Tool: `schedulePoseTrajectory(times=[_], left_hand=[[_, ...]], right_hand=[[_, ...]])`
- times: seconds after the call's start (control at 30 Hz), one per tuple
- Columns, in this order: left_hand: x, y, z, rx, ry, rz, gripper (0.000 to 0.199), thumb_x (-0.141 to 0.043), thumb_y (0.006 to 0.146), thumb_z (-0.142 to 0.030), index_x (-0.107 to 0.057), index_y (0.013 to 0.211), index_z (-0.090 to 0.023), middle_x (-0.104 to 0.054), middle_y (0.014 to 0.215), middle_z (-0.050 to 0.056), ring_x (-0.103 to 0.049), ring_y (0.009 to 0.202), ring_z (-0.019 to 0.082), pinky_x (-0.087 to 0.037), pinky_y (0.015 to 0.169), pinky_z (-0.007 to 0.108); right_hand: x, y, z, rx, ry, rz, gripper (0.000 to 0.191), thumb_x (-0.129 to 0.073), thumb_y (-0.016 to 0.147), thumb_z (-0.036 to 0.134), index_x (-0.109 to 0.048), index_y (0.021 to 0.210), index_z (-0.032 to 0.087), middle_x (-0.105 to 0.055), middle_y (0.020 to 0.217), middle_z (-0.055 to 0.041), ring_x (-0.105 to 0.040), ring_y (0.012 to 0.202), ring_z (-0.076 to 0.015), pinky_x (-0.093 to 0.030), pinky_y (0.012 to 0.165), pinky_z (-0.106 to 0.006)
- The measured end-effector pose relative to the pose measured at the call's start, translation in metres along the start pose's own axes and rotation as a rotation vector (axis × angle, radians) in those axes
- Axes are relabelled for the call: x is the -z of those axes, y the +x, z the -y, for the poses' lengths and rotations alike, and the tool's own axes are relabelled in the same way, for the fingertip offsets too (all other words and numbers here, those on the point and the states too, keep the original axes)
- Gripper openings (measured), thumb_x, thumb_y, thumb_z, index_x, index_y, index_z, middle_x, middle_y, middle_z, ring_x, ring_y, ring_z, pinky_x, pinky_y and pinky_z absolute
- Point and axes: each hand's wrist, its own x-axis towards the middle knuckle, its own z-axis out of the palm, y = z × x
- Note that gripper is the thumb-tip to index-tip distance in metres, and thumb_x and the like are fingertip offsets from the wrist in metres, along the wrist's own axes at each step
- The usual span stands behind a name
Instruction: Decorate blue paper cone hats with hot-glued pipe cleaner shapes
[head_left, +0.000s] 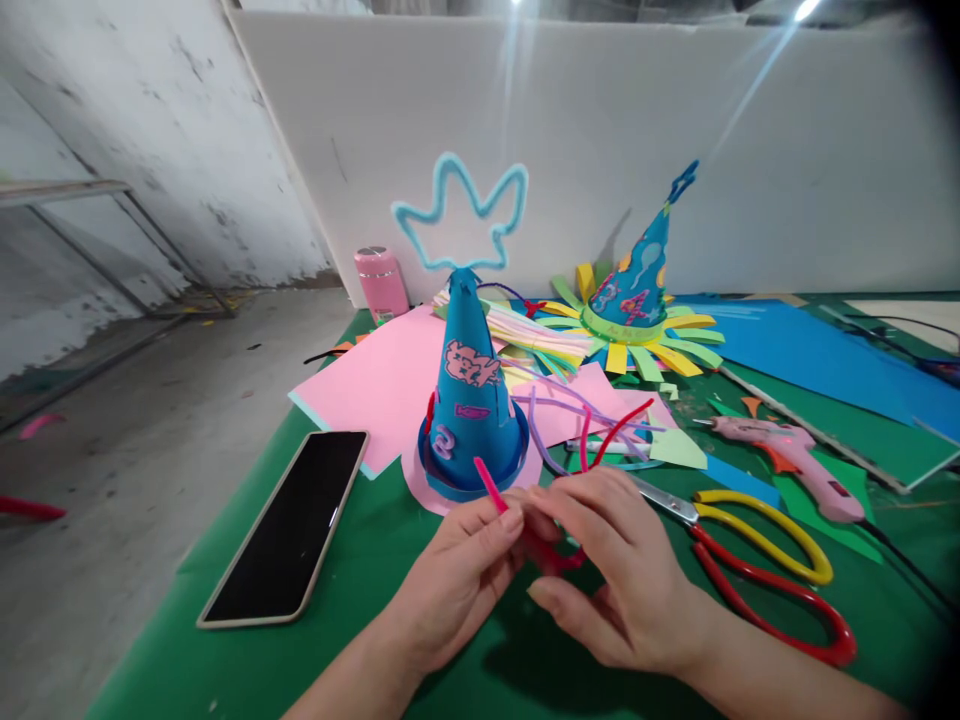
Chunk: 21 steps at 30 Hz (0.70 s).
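My left hand (469, 570) pinches a bright pink pipe cleaner (489, 484) between thumb and fingers, its straight end pointing up and left. Curved and blurred, the rest of it runs between the hands. My right hand (619, 565) is beside it, fingers bent around the curved part, thumb apart; its contact with the pipe cleaner is unclear. Just beyond the hands stands a blue paper cone hat (469, 405) with a pink brim and pink cutouts, topped by a light-blue crown-shaped pipe cleaner (437, 214). Red and purple pipe cleaners (624, 430) lie behind my right hand.
A phone (289, 530) lies left; scissors (765, 550) and a pink glue gun (795, 455) lie right. Behind are a second cone hat (637, 280) with paper strips, pink paper (367, 385), blue paper (817, 355) and a pink bottle (381, 284). Green covering (360, 600) spans the table.
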Motion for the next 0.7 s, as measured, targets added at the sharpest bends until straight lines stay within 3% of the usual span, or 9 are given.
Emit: schedulePoseTrajectory(times=[0.17, 0.3, 0.43, 0.63, 0.7], left_hand=[[0.000, 0.000, 0.003, -0.059, 0.022, -0.009, 0.019, -0.049, 0.079, -0.017, -0.068, 0.084, -0.014, -0.064, 0.081, 0.006, -0.054, 0.076, 0.014, -0.040, 0.076, 0.025], [0.001, 0.000, 0.007, -0.062, 0.030, 0.045, 0.020, -0.051, 0.079, -0.021, -0.066, 0.089, -0.015, -0.063, 0.073, 0.005, -0.054, 0.068, 0.014, -0.042, 0.066, 0.025], [0.002, 0.001, 0.004, -0.084, 0.016, 0.057, 0.023, -0.050, 0.079, -0.023, -0.063, 0.096, -0.015, -0.061, 0.076, 0.006, -0.054, 0.068, 0.016, -0.042, 0.064, 0.029], [0.006, 0.003, -0.001, -0.117, 0.057, -0.120, 0.027, -0.042, 0.082, -0.027, -0.061, 0.091, -0.012, -0.055, 0.070, 0.006, -0.052, 0.063, 0.015, -0.040, 0.060, 0.029], [0.008, 0.002, 0.000, -0.132, 0.124, -0.197, 0.023, -0.044, 0.081, -0.026, -0.063, 0.083, -0.012, -0.054, 0.066, 0.004, -0.051, 0.060, 0.013, -0.039, 0.059, 0.027]], right_hand=[[-0.003, 0.002, -0.003, -0.028, -0.083, -0.019, 0.042, -0.058, 0.075, 0.022, -0.045, 0.113, 0.013, -0.062, 0.097, -0.0075, -0.055, 0.084, -0.0168, -0.041, 0.072, -0.032], [-0.005, 0.003, -0.009, -0.011, -0.115, -0.052, 0.029, -0.053, 0.079, 0.017, -0.051, 0.108, 0.015, -0.065, 0.079, -0.0030, -0.057, 0.069, -0.0135, -0.041, 0.061, -0.030], [0.002, 0.009, -0.015, 0.015, -0.096, -0.101, 0.025, -0.053, 0.078, 0.013, -0.055, 0.103, 0.016, -0.063, 0.077, -0.0041, -0.054, 0.067, -0.0143, -0.042, 0.059, -0.030], [0.058, 0.017, -0.003, 0.018, -0.292, -0.282, 0.023, -0.057, 0.075, 0.013, -0.059, 0.096, 0.022, -0.057, 0.081, -0.0041, -0.053, 0.069, -0.0158, -0.043, 0.062, -0.029], [0.081, 0.023, 0.007, 0.010, -0.356, -0.253, 0.018, -0.053, 0.079, 0.020, -0.060, 0.094, 0.024, -0.055, 0.078, -0.0032, -0.053, 0.066, -0.0143, -0.041, 0.058, -0.027]])
